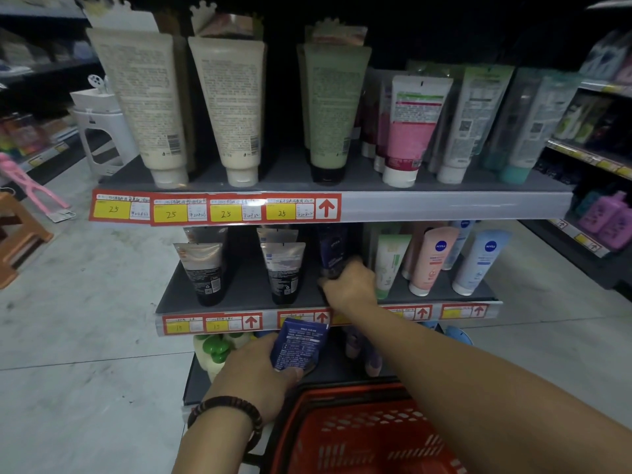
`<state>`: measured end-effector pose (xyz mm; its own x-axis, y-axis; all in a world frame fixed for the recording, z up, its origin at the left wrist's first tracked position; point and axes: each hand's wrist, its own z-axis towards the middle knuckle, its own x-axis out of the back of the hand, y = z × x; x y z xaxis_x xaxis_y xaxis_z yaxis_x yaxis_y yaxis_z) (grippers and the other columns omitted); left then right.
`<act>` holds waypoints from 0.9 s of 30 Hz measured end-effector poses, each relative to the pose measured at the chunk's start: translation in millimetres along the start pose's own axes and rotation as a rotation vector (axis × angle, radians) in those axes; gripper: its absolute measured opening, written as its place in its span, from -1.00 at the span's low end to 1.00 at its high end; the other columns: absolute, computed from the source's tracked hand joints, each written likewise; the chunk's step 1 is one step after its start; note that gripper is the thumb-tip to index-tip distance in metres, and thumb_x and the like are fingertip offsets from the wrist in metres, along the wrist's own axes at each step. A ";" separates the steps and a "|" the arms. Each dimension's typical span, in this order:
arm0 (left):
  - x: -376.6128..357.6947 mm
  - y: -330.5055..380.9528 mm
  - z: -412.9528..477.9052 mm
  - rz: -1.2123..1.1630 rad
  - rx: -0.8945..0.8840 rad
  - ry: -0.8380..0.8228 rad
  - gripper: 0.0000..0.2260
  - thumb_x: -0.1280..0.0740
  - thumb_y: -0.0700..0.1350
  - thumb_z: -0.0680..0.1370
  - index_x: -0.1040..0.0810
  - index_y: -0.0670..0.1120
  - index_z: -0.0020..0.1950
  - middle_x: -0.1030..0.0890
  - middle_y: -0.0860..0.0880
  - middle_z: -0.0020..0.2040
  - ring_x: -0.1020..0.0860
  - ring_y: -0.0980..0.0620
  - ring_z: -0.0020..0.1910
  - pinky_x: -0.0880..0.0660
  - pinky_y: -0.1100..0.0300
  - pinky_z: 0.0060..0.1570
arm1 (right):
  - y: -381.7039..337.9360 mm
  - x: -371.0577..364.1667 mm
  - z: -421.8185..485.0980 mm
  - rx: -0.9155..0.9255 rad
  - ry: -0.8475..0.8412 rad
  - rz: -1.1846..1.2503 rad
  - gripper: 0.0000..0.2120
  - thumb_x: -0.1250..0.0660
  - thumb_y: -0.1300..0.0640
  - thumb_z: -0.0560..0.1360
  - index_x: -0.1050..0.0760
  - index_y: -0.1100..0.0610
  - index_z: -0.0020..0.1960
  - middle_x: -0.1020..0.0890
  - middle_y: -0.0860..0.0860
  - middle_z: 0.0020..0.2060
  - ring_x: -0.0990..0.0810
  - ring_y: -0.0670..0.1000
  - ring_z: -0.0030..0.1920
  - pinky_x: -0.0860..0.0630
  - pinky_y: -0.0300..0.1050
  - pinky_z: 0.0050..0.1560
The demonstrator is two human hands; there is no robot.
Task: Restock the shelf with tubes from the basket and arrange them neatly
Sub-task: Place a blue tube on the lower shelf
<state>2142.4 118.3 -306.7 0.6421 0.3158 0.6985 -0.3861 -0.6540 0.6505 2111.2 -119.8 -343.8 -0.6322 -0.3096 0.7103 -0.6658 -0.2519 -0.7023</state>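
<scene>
My right hand [350, 283] reaches onto the middle shelf [246, 295] and grips the lower end of a dark blue Nivea tube [332, 249] standing upright there. My left hand [254, 369], with a dark bead bracelet on the wrist, holds a second dark blue tube [301, 343] in front of the shelf's price strip, its printed back facing me. The red plastic basket [359, 436] sits at the bottom centre, under my right forearm; I cannot see tubes inside it.
Two black-and-silver tubes [205, 271] [284, 271] stand left of my right hand; green, pink and pale blue tubes [431, 261] stand to its right. Large cream and green tubes [225, 107] fill the top shelf. White stool [99, 131] and brown stool [17, 234] stand on the floor at left.
</scene>
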 end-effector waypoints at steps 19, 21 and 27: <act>-1.7 2.1 3.2 -0.030 -0.036 0.035 -0.68 -0.52 0.11 0.62 -0.53 0.26 0.33 -0.55 0.24 0.03 -0.58 0.10 0.06 -0.52 0.15 0.16 | -5.9 -5.6 7.5 -0.052 0.028 -0.045 -0.36 -0.66 -0.11 0.50 -0.47 0.19 0.37 -0.68 0.20 0.31 -0.70 0.28 0.30 -0.66 0.08 0.20; -2.0 1.6 3.2 -0.024 -0.052 0.043 -0.70 -0.52 0.10 0.62 -0.52 0.28 0.29 -0.53 0.27 0.01 -0.56 0.11 0.04 -0.48 0.18 0.14 | -7.1 -3.7 3.0 -0.043 0.021 -0.029 -0.31 -0.67 -0.11 0.48 -0.43 0.20 0.39 -0.67 0.19 0.30 -0.69 0.28 0.29 -0.65 0.05 0.17; -0.7 4.3 5.4 -0.063 -0.033 0.086 -0.76 -0.55 0.02 0.60 -0.54 0.27 0.12 -0.64 0.25 0.00 -0.63 0.15 0.01 -0.61 0.04 0.19 | 1.4 11.1 -30.3 0.124 0.037 0.134 -0.67 -0.40 -0.15 0.69 -0.50 0.11 0.21 -0.73 0.11 0.05 -0.73 0.20 0.07 -0.58 -0.02 0.00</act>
<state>2143.8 111.5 -306.0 0.6070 0.4143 0.6781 -0.3696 -0.6083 0.7024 2091.2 -95.8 -335.5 -0.7275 -0.3147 0.6097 -0.5220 -0.3229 -0.7895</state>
